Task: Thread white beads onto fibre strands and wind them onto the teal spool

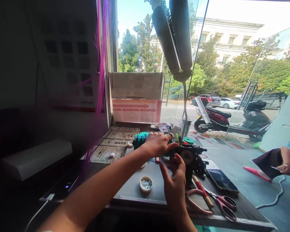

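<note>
A black device with an arm-like frame [195,158] stands near the middle of the table, with ribbed teal spools [140,140] at its left. My left hand [158,143] reaches over the top between spools and frame, fingers bent down and thumb pointing right; what lies under its fingertips is hidden. Just below, my right hand [175,180] is raised beside the frame, thumb and curved fingers apart, with nothing visible between them. A small round dish of silvery beads [146,184] sits left of my right hand.
Pink-handled pliers [199,203], a red-and-wood tool [203,191], scissors [226,203] and a phone [222,178] lie on the right. Printed sheets [118,142] lie at the back left. A lamp [181,42] hangs above. Another person's hand [287,169] shows far right.
</note>
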`<state>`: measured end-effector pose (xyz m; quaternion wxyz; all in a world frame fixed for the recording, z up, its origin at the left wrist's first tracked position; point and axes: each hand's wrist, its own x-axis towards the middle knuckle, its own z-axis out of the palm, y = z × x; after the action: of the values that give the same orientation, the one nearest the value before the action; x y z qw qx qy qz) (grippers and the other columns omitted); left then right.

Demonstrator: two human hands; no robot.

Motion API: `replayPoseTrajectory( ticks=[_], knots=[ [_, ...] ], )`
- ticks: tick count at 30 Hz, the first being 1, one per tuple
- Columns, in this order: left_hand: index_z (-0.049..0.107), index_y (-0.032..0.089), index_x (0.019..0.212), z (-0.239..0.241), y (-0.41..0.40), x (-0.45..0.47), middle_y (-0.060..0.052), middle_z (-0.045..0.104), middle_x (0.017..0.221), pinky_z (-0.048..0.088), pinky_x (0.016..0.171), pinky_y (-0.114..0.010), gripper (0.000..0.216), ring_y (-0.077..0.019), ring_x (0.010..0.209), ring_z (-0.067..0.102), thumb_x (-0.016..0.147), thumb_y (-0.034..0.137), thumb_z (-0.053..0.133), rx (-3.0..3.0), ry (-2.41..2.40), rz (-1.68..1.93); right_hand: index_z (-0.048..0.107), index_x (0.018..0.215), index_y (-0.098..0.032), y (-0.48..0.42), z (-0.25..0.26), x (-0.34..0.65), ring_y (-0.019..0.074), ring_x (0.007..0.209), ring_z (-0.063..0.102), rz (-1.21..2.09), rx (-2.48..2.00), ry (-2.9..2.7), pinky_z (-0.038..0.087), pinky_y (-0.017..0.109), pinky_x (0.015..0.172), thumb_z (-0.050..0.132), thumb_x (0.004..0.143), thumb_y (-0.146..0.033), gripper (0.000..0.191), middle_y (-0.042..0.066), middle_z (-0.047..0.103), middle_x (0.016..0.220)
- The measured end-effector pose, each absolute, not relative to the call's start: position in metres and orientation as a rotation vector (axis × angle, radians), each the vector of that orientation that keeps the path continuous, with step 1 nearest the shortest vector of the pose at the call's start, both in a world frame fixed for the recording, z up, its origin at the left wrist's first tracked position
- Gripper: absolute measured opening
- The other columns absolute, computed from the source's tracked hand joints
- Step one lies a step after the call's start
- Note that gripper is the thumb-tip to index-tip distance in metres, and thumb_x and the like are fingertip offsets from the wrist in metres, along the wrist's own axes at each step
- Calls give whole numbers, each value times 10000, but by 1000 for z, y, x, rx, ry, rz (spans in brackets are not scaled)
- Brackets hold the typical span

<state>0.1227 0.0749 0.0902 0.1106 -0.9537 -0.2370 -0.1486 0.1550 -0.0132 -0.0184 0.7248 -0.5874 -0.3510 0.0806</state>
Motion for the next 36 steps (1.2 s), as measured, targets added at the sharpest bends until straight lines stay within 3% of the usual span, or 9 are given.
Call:
replayPoseTrajectory(
  ticks=[3, 5, 9, 13, 19, 26, 29, 33, 36],
  knots=[
    [501, 240, 1154, 90, 74, 123, -117, 625, 969, 415, 713, -383, 686, -285, 869, 588, 809, 643, 66, -2786, -705, -440, 356, 1131, -190, -17, -14, 156, 196, 871, 560, 459, -1113, -663, 474, 339, 741, 582, 683, -517, 600, 92, 493, 1061],
    [493, 241, 1164, 90, 73, 123, -114, 624, 964, 415, 711, -378, 695, -283, 867, 588, 806, 644, 54, -2774, -703, -431, 376, 1083, -198, -17, -12, 157, 149, 722, 560, 577, -1064, -589, 470, 282, 600, 597, 655, -544, 592, 58, 516, 995],
    [500, 241, 1155, 89, 73, 123, -113, 625, 951, 416, 696, -378, 710, -291, 867, 586, 802, 645, 35, -2760, -694, -423, 468, 909, -171, -19, -12, 158, 56, 437, 327, 665, -1036, -619, 266, 198, 405, 545, 683, -576, 471, -50, 480, 617],
    [487, 240, 1178, 88, 74, 123, -119, 623, 953, 410, 696, -387, 709, -295, 863, 585, 804, 642, 38, -2745, -681, -455, 527, 769, -157, -25, -12, 155, 71, 445, 238, 517, -1098, -730, 200, 209, 421, 453, 745, -579, 429, -94, 264, 471],
    [504, 221, 1161, 87, 73, 123, -129, 620, 942, 405, 694, -394, 729, -300, 854, 582, 799, 643, 32, -2740, -676, -470, 554, 784, -150, -27, -21, 153, 84, 480, 259, 415, -1231, -815, 218, 226, 459, 415, 782, -554, 427, -76, 270, 513],
    [493, 239, 1177, 88, 74, 124, -126, 613, 995, 399, 723, -405, 702, -298, 888, 566, 803, 647, 62, -2793, -701, -455, 497, 1057, -138, -12, -37, 152, 80, 458, 213, 582, -1070, -810, 185, 224, 428, 413, 799, -535, 481, -93, 248, 521],
    [505, 231, 1159, 87, 75, 124, -127, 619, 981, 402, 722, -404, 706, -296, 876, 571, 804, 646, 57, -2789, -700, -454, 491, 1059, -144, -7, -34, 149, 74, 441, 194, 647, -1016, -876, 176, 222, 420, 414, 796, -545, 486, -102, 241, 500],
    [498, 235, 1162, 86, 75, 124, -125, 626, 977, 413, 712, -404, 705, -299, 867, 584, 805, 643, 49, -2767, -684, -469, 523, 774, -167, -5, -28, 147, 62, 420, 177, 792, -992, -964, 165, 213, 407, 430, 772, -564, 408, -108, 220, 444],
    [504, 234, 1151, 91, 77, 125, -128, 634, 996, 421, 722, -408, 696, -308, 895, 587, 808, 643, 57, -2812, -693, -430, 372, 531, -202, -11, -23, 149, 58, 423, 200, 777, -1011, -980, 182, 210, 401, 440, 741, -598, 453, -88, 243, 435]
  ],
)
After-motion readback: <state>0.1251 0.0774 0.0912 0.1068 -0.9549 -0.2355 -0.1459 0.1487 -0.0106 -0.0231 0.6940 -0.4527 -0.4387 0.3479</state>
